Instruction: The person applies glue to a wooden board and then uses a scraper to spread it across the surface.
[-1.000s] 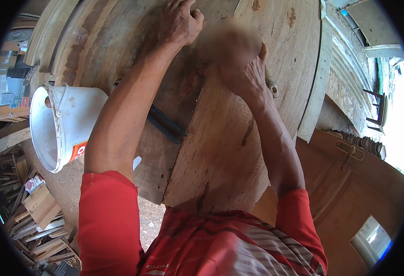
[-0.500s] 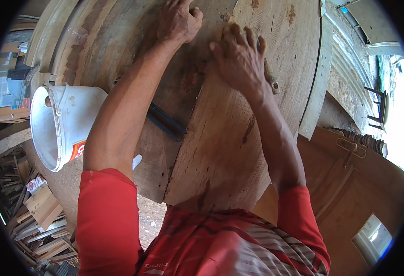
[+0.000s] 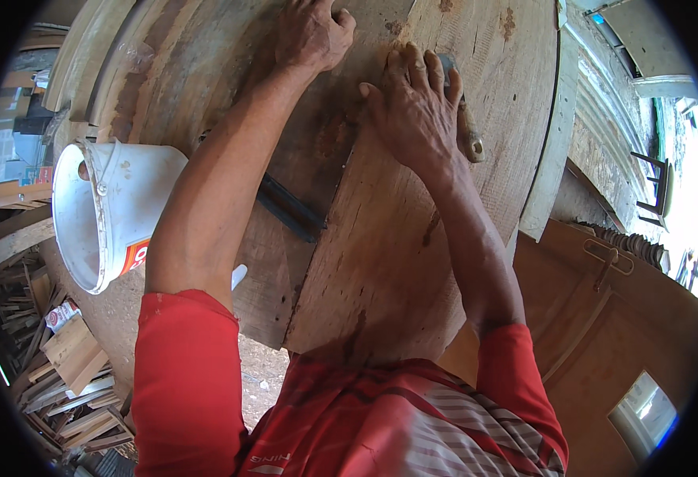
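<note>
My right hand (image 3: pixel 416 111) lies palm down on a wide brown wooden board (image 3: pixel 388 246), fingers stretched forward and thumb out to the left. Against its right side rests a putty knife (image 3: pixel 469 135) with a wooden handle; part of its grey blade shows beyond my fingertips. Farther left, at the upper edge of the picture, my left hand (image 3: pixel 313 36) is over a darker stretch of wood. Its fingers look curled and are partly cut off by the edge, so whatever they hold is hidden. Below my left forearm lies a dark, long bar-like object (image 3: pixel 289 208).
A white bucket (image 3: pixel 138 191) lies tilted left of my left forearm, its mouth facing left. Scrap wood (image 3: pixel 79 358) is heaped at the lower left. A brown panel (image 3: pixel 587 318) with a metal handle stands at the right. Curved planks (image 3: pixel 87 56) sit at the upper left.
My right hand has shifted slightly, and the putty knife's grey blade now shows beside its fingertips. My left hand has moved a little to the right.
</note>
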Motion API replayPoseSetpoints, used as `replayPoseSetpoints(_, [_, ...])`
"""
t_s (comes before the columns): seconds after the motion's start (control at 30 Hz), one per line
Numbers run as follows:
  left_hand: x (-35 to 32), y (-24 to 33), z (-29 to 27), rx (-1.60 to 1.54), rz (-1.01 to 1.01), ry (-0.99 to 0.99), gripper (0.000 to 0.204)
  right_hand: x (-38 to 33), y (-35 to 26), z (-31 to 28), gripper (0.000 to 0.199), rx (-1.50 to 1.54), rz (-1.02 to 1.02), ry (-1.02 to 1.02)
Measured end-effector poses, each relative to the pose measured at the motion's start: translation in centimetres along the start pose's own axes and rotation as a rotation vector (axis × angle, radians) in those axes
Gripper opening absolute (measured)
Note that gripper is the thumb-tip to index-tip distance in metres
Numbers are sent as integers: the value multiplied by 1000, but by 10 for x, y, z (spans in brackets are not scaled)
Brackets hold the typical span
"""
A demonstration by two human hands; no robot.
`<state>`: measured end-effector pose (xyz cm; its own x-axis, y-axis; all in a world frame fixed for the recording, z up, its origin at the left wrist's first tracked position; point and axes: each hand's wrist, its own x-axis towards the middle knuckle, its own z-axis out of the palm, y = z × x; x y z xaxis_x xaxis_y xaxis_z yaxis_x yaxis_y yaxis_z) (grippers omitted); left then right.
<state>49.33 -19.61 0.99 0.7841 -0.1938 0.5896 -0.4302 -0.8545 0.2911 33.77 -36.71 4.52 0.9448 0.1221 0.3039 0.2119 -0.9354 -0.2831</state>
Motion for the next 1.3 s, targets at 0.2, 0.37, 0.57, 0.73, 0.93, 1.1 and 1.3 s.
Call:
replayPoseSetpoints(0.2, [-3,3,4,-3,-5,55,38,-15,-5,-1,68,9,-38,0])
replayPoseSetpoints(0.37, [0,2,-3,-4,7,37,36,4,8,3,64,-10,-38,44])
replayPoseSetpoints(0.57, [-1,6,-1,-28,-41,20,39,12,10,12,66,-45,-100,63])
replayPoseSetpoints(0.73, [0,4,-6,5,-21,4,41,8,8,7,70,-37,-26,58])
replayPoseSetpoints(0.93, [-3,8,-8,-12,-47,-41,41,-6,6,11,73,-57,-7,59])
replayPoseSetpoints(1.1, [-1,5,-6,-40,-50,-72,40,12,5,13,73,-38,-46,30])
replayPoseSetpoints(1.3, [-2,8,-4,11,-70,-51,43,-9,4,-7,76,-58,-15,-5])
